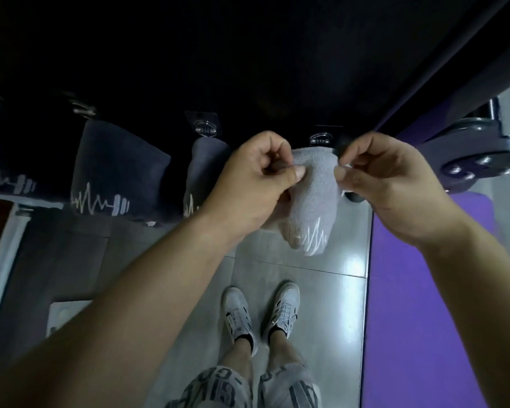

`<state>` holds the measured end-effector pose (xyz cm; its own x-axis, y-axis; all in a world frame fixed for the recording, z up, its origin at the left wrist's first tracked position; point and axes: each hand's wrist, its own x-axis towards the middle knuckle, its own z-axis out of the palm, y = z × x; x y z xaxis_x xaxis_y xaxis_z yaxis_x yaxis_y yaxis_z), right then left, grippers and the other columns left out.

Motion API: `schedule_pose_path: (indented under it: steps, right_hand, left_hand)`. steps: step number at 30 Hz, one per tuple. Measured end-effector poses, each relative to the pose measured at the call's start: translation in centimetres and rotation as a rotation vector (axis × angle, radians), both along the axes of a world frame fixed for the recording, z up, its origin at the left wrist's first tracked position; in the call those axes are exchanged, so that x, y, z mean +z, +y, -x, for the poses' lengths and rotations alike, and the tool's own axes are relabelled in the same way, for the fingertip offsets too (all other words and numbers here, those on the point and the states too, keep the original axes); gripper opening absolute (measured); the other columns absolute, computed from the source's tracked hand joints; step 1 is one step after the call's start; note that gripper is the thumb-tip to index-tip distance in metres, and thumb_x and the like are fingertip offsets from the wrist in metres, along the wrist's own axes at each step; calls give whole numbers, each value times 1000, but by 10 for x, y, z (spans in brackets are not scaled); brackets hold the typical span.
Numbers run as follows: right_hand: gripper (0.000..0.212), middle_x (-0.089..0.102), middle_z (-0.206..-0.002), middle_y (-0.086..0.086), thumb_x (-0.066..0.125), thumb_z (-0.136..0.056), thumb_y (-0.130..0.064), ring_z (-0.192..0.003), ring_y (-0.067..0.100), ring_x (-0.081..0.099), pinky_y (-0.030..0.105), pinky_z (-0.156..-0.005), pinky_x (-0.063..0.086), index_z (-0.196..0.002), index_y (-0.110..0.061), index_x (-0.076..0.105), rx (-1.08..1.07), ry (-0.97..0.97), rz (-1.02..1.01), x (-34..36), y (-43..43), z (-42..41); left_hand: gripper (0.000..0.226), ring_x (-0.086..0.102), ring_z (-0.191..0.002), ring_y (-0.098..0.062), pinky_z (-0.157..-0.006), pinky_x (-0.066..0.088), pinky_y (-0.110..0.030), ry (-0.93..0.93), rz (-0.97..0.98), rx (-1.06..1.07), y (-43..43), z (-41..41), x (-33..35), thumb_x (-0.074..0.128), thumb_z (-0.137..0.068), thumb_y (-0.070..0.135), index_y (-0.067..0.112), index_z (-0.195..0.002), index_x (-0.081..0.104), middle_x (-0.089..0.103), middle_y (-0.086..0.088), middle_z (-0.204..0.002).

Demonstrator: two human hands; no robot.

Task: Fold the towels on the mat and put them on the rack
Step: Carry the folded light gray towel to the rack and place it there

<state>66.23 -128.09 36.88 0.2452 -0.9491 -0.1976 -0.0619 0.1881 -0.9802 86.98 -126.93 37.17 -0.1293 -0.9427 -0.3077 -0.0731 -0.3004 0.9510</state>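
Here the grey towel (315, 201) is off the mat and up at the rack. It hangs folded from just below a metal hook (320, 139) on the dark wall, and its printed pulse line shows near the lower end. The left hand (253, 178) pinches the towel's upper left edge between thumb and forefinger, the other fingers curled in. The right hand (386, 178) pinches the upper right edge the same way. Both hands work at the top of the cloth, right under the hook.

By my reading, the step in hand is hanging, not folding. Whether the cloth has caught on the hook cannot be told, since the fold hides that spot.

The next move probably calls for seating the top of the towel firmly on the hook. The hands can then let go one at a time and watch that the towel does not slide off.

To the left, dark towels (118, 172) with the same print hang from neighbouring hooks. To the right, the purple mat (424, 290) lies on the tiled floor (321, 304), and no towel shows on the part in view. A grey machine base (483, 154) stands near the mat's far end, and the person's shoes (259, 313) are planted below the towel.
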Motion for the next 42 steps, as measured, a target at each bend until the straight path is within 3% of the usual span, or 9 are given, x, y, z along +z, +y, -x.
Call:
schedule_pose_path:
  steps: [5,8,13,19,24,28,32,37,42]
  right_hand:
    - [17,68,-89,12,65,-93,1,-78,18,63,24,-70,52,-106,-9,71,-103,11,20,-4,8,-2]
    - [24,73,-108,11,61,-95,4,-93,19,68,26,-75,56,-111,-10,71,-119,36,19,-8,15,-3]
    - [28,68,-125,1,60,-95,-7,-121,21,62,44,-99,53,-117,-18,73,-94,133,88,-24,16,-2]
    - [30,54,-134,-1,50,-104,-23,-128,3,50,10,-101,38,-131,-26,63,-71,206,78,-28,30,-15]
    - [34,40,-135,-7,46,-100,-45,-134,6,38,17,-113,31,-133,-44,53,-94,330,142,-40,39,-17]
    - [41,35,-127,-10,43,-95,-56,-133,10,34,30,-115,34,-134,-49,50,-103,434,168,-41,39,-14]
    - [48,40,-122,-12,48,-97,-45,-127,8,40,13,-105,34,-145,-37,48,-33,374,126,-39,37,-10]
    - [59,40,-133,-10,47,-97,-40,-130,14,41,46,-116,35,-154,-37,35,56,286,127,-46,44,-8]
    - [61,38,-140,-3,47,-101,-17,-128,-10,38,8,-104,32,-158,-20,26,85,239,94,-47,45,-15]
  left_hand:
    - [23,61,-77,-8,-77,51,-26,15,6,214,-2,17,-7,67,-92,-1,20,-83,65,65,5,-77]
    - [22,68,-84,-12,-86,58,-33,17,6,293,-1,25,-11,66,-92,-2,20,-86,70,73,-3,-88]
    - [24,72,-90,-11,-86,59,-29,-44,-21,389,4,38,-22,64,-94,0,22,-90,72,76,1,-92]
    - [26,72,-87,-9,-86,60,-33,-80,11,445,8,46,-33,61,-96,3,26,-93,73,75,9,-87]
    - [23,60,-106,-3,-100,50,-26,-291,142,364,25,45,-31,58,-97,22,25,-114,73,48,7,-130]
    - [58,34,-133,-7,-113,39,-41,-590,279,97,43,46,-28,43,-95,47,22,-146,52,36,10,-144]
    - [75,25,-147,-2,-121,30,-41,-439,142,-4,48,47,-24,39,-94,60,25,-159,24,25,11,-160]
    - [68,19,-145,5,-114,21,-16,-397,65,-24,44,48,-22,46,-103,47,26,-161,19,21,13,-163]
    - [72,21,-146,-5,-120,22,-30,-407,-30,-41,35,45,-30,43,-94,63,28,-156,31,24,12,-157]
